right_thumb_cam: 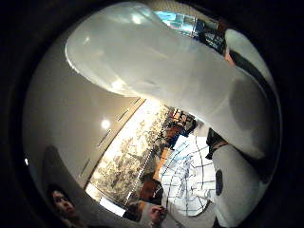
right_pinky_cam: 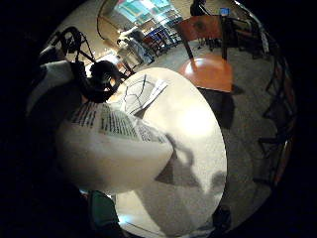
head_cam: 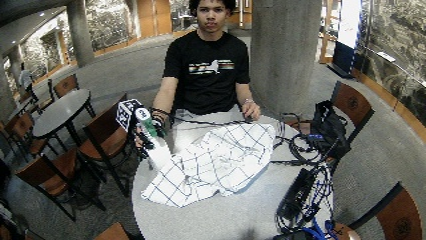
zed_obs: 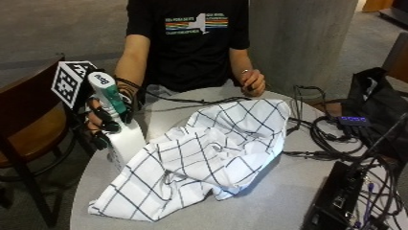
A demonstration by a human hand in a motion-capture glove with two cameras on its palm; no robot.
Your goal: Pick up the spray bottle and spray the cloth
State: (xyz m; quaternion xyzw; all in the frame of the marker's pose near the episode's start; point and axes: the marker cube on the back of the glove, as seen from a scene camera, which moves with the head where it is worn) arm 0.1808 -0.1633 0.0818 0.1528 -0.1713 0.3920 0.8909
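From the outside view, the gloved right hand (zed_obs: 105,117) has its fingers (zed_obs: 109,126) curled round the neck of the white spray bottle (zed_obs: 121,134), holding it upright at the edge of the round grey surface (zed_obs: 267,201). Just beside those fingers, toward the middle of the surface, lies the crumpled white checked cloth (zed_obs: 210,153). The bare hand (zed_obs: 253,82) rests at the far edge.

In the wide outside view the bottle's base looks just above the surface, next to the cloth.

The little-finger-side palm view shows the bottle's printed label close against the palm, the surface beyond.

The thumb-side palm view shows the bottle's white body, the cloth below it.
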